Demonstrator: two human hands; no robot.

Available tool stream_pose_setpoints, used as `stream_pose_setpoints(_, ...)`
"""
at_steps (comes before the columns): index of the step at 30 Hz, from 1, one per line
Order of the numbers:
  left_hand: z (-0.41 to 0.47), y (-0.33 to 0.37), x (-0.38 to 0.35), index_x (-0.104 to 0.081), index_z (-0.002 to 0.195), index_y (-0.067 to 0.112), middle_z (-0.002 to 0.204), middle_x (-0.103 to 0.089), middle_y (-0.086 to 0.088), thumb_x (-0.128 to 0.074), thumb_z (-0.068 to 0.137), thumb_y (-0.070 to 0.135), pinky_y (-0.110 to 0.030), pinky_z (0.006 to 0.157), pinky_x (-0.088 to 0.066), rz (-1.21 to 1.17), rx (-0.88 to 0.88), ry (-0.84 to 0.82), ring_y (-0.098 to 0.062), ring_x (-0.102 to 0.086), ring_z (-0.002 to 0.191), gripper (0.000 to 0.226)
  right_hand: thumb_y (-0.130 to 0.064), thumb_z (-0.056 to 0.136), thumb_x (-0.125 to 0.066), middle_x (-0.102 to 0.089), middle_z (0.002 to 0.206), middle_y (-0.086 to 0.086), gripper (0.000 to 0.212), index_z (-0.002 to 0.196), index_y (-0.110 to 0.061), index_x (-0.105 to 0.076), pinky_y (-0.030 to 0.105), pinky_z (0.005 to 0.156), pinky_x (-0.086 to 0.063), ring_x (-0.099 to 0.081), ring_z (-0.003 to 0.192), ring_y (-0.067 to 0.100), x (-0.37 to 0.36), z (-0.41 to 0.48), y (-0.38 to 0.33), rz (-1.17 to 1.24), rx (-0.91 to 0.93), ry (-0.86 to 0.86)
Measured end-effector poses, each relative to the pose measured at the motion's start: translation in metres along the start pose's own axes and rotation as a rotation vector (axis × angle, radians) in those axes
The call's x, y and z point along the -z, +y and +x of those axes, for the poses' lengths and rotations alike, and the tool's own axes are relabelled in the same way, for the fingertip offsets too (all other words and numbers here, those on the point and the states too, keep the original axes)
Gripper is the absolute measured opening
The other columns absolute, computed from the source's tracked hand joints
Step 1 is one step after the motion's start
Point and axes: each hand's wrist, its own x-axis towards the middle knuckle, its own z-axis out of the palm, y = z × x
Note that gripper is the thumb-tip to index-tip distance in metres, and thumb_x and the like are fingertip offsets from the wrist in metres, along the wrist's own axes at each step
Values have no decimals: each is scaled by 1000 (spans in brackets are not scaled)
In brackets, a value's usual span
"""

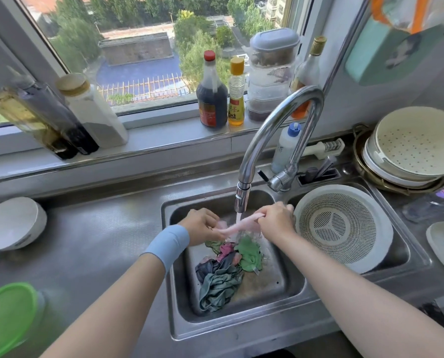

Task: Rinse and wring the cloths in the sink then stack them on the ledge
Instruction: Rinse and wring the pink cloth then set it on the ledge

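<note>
Head view: pink cloth [239,226] stretched between left hand [202,224] and right hand [276,220], fingers of both curled tight on its ends. Held under running tap [242,200], near sink [241,329] rear edge. Cloth heap [222,277] on sink floor. Colander [342,229] fills right basin. Bottles [211,99] crowd ledge [164,136] behind tap.
</note>
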Motion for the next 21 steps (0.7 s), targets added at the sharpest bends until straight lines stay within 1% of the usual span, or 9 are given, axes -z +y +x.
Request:
stream_pose_setpoints(2, -3, -1, -11, -81, 92, 24, 124, -59, 13, -81, 78, 32, -26, 95, -45, -39, -64, -59, -8, -57, 107, 16, -23, 94, -49, -63, 122, 4, 34, 117, -31, -73, 37, 101, -40, -50, 121, 28, -16, 5, -9, -9, -125, -85)
stream_pose_setpoints(4, -6, 0, -22, -80, 94, 23, 104, -70, 10, -80, 80, 27, -35, 96, -51, -77, -62, -103, -10, -62, 94, 15, -18, 100, -49, -69, 108, 10, 31, 124, -12, -68, 33, 89, -49, -65, 97, 26, -23, 2, -17, 125, -283, -296)
stream_pose_setpoints(6, -7, 2, -30, -80, 94, 21, 87, -73, 3, -78, 82, 27, -40, 94, -51, -109, -43, -143, -10, -58, 78, 13, -7, 98, -46, -70, 93, 19, 28, 116, 1, -67, 36, 78, -57, -67, 76, 28, -25, 1, -21, 558, -369, -493)
stream_pose_setpoints(9, -12, 3, -33, -78, 104, 27, 94, -74, 9, -76, 83, 29, -34, 96, -50, -102, -58, -266, -6, -59, 84, 21, -1, 88, -44, -69, 110, 28, 38, 118, 0, -68, 41, 79, -60, -67, 87, 33, -27, 0, -5, 897, -219, -639)
stream_pose_setpoints(12, -12, 2, -25, -72, 117, 36, 108, -71, 19, -70, 86, 25, -22, 99, -47, -71, -13, -390, -4, -63, 102, 33, -5, 90, -50, -67, 106, 21, 34, 117, -1, -70, 39, 81, -54, -62, 93, 30, -13, -6, -4, 979, -66, -731)
stream_pose_setpoints(14, -4, -1, -17, -76, 105, 28, 103, -73, 14, -61, 85, 7, -30, 94, -54, -120, 36, -184, -11, -67, 100, 33, -10, 91, -56, -69, 103, 12, 28, 110, -4, -75, 38, 88, -50, -62, 97, 25, 3, -10, -6, 1024, 4, -737)
stream_pose_setpoints(17, 3, 0, -3, -67, 95, 27, 104, -70, 9, -48, 88, -2, -32, 93, -54, -192, 53, 304, -14, -66, 103, 35, -10, 87, -51, -68, 127, 6, 39, 119, -1, -71, 37, 107, -45, -63, 117, 18, 19, -12, -4, 1042, 89, -809)
stream_pose_setpoints(19, 10, 7, 1, -59, 116, 28, 127, -62, 7, -51, 90, -2, -31, 106, -44, -251, -71, 276, -11, -56, 123, 41, -7, 92, -44, -65, 131, 17, 41, 127, -1, -65, 44, 110, -43, -63, 118, 26, 22, -7, -3, 1071, 67, -821)
stream_pose_setpoints(21, 15, 20, -1, -50, 136, 30, 142, -52, 8, -56, 85, 3, -33, 112, -36, -302, -181, 20, -9, -45, 134, 58, -11, 97, -48, -61, 131, 25, 37, 130, -4, -63, 54, 111, -38, -62, 112, 34, 22, -1, -3, 1068, 47, -818)
